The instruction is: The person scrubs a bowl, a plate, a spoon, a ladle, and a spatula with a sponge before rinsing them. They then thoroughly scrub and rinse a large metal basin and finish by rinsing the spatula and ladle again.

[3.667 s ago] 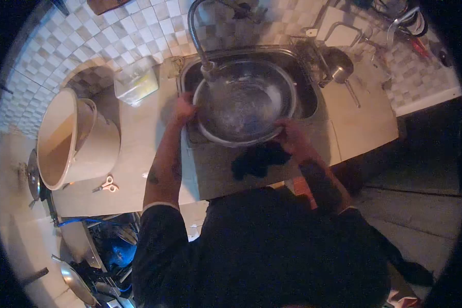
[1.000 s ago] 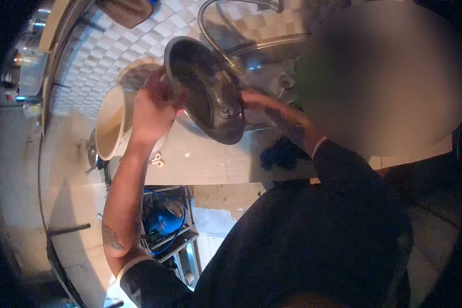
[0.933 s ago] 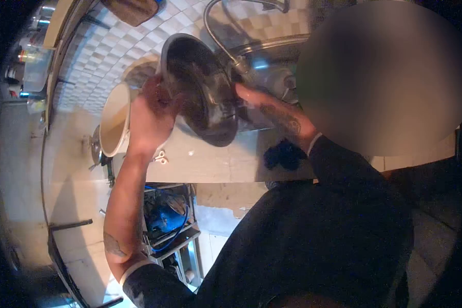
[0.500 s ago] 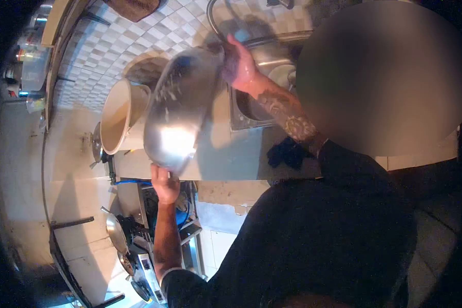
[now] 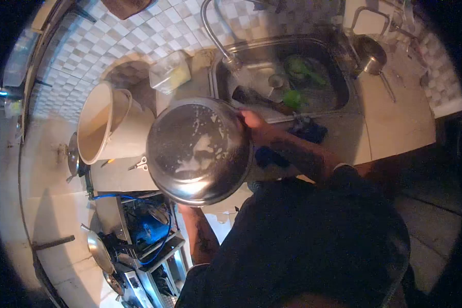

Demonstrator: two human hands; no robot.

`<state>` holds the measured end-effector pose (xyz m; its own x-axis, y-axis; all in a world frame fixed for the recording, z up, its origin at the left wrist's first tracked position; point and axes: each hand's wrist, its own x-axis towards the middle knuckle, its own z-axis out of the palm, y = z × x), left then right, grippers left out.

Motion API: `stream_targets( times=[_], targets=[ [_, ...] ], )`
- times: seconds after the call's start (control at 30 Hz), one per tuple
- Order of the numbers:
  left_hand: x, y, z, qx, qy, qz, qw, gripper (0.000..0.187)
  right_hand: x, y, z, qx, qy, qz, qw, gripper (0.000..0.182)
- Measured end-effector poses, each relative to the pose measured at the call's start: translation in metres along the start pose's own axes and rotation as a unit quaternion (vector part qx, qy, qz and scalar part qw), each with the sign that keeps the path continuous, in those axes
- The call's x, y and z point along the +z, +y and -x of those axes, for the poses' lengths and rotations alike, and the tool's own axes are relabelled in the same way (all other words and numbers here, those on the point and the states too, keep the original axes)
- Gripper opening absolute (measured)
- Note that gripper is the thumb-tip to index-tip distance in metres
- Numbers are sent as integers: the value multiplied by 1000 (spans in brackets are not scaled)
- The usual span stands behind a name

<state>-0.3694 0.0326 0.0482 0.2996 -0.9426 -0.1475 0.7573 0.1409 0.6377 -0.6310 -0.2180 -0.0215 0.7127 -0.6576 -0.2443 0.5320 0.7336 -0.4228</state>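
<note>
A round metal basin (image 5: pixel 203 154) is held up over the counter, its underside facing me and spotted with foam or water. My right hand (image 5: pixel 252 121) grips the rim on the sink side, its fingers partly behind the metal. At the lower edge my left hand (image 5: pixel 190 209) holds the basin from below; most of that hand is hidden. The steel sink (image 5: pixel 350 97) lies beyond my right hand. In it are a green handled utensil (image 5: pixel 305 69), a small green item (image 5: pixel 292 99) and a dark-handled item (image 5: pixel 262 100). A flexible faucet (image 5: pixel 206 25) hangs over its left end.
Left of the basin stands a cream bucket (image 5: pixel 138 136), with scissors (image 5: pixel 141 164) beside it. A clear container (image 5: pixel 170 74) sits at the back. Dark cloth (image 5: pixel 272 157) lies at the counter's front edge. A metal saucepan (image 5: pixel 372 64) stands right of the sink.
The basin has turned from a tilted side view to show its round underside, and sits lower and further right in view. Both hands have stayed on it; the sink is now uncovered in view.
</note>
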Motion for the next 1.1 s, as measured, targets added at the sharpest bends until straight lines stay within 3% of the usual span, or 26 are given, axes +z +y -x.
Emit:
stream_targets(
  times=[0.03,0.07,0.17,0.23,0.27,0.3,0.33,0.37,0.4,0.43,0.5,0.63,0.73,0.83,1.1],
  targets=[
    [4,-3,-2,-19,-3,14,1000,61,11,-8,12,-95,11,189,977,31],
    [13,-3,-8,-31,-13,25,999,61,34,-25,34,-185,18,371,910,34],
    [48,4,-39,-64,-80,70,992,62,-19,-54,29,-256,35,511,820,40],
    [75,6,-66,-115,-131,109,979,63,-25,-82,45,-228,65,546,803,40],
    [96,3,-78,-153,-69,126,978,68,-20,-96,55,-227,82,579,779,40],
    [71,-7,-104,-232,-167,170,943,62,5,-112,78,-249,102,637,722,39],
    [63,-24,-124,-178,-133,-78,972,61,-2,-122,85,-243,144,660,696,37],
    [82,-37,-137,-113,-73,-231,964,62,-8,-133,91,-233,185,680,670,35],
    [101,-49,-149,-69,1,-384,921,64,-14,-141,99,-233,220,696,642,35],
    [143,-53,-153,-24,95,-441,892,68,-19,-148,103,-235,246,697,632,35],
    [193,-63,-179,84,-16,-526,846,76,-31,-157,111,-248,294,680,624,36],
    [291,-100,-228,113,-196,-438,870,76,-49,-163,119,-292,382,562,673,38],
    [331,-125,-233,26,-193,-451,871,64,-62,-160,126,-318,441,455,705,40],
    [324,-157,-251,87,-215,-431,872,49,-69,-156,134,-328,472,383,723,41],
    [352,-150,-204,-29,-186,-372,909,34,-69,-154,134,-324,472,306,760,46]
  ],
)
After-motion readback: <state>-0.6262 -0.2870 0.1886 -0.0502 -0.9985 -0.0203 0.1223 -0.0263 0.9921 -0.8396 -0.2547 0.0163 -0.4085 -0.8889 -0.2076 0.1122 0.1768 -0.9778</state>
